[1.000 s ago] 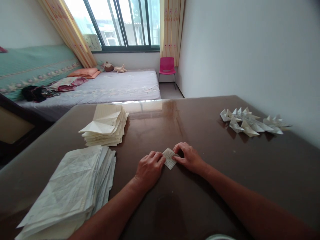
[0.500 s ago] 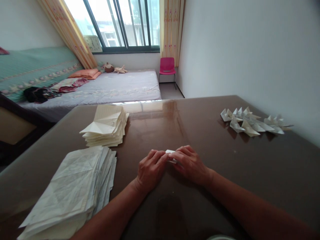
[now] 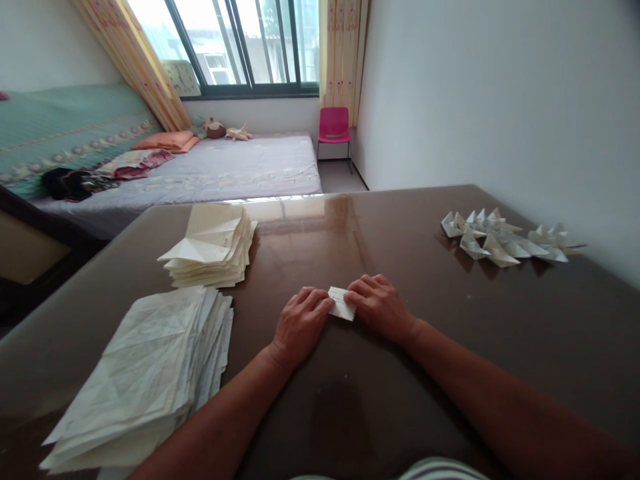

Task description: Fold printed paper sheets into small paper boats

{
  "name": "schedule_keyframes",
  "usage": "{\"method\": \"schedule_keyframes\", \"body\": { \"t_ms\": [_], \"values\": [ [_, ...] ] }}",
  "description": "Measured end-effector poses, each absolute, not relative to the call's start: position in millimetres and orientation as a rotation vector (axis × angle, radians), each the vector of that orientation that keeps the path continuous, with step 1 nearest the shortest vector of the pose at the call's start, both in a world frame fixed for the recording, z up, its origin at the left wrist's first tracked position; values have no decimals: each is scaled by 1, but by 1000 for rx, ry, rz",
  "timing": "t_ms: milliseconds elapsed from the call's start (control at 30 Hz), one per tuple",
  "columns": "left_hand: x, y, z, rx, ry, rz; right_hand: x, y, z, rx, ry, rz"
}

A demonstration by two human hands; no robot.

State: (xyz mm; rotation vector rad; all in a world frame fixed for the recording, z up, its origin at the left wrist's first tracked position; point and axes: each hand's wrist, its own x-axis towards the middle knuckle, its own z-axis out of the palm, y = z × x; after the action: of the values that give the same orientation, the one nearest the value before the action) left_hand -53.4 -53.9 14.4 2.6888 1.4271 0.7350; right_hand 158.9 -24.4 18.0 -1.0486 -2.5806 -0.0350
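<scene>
A small folded piece of white paper (image 3: pixel 342 305) with faint printed lines lies between my hands, low over the brown table. My left hand (image 3: pixel 303 321) pinches its left edge, thumb on top and the other fingers curled. On the opposite side my right hand (image 3: pixel 381 307) grips the right edge with thumb and fingers. Parts of the fingers under the paper are hidden. Left of my left hand lies a stack of creased greyish sheets (image 3: pixel 145 360). Behind that stands a stack of cream paper (image 3: pixel 215 243), its top sheet creased and partly raised.
Several folded paper boats (image 3: pixel 493 240) stand in a group at the right of the glossy brown table (image 3: pixel 400 233), near the white wall. Beyond the table are a bed (image 3: pixel 250 163) and a pink chair (image 3: pixel 335 127) below the window.
The folded paper now shows more of its flat face, and my hands have drawn slightly apart at its sides. The view has tilted down a little.
</scene>
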Motion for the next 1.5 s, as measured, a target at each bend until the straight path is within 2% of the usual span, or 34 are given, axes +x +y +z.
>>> {"method": "schedule_keyframes", "body": {
  "t_ms": [233,500,933,1133,1500],
  "values": [
    [-55,-57,13,2671,1502,530,174,-12,7,-940,-2524,419],
    [-57,-61,12,2490,1529,616,177,1,1,-960,-2393,660],
    [-56,-49,5,2272,1617,747,162,0,-4,-1215,-2316,504],
    [-52,-46,4,2283,1701,703,158,-2,-6,-1305,-2301,425],
    [-51,-44,5,2298,1726,632,158,0,-7,-1308,-2309,479]
  ]
}}
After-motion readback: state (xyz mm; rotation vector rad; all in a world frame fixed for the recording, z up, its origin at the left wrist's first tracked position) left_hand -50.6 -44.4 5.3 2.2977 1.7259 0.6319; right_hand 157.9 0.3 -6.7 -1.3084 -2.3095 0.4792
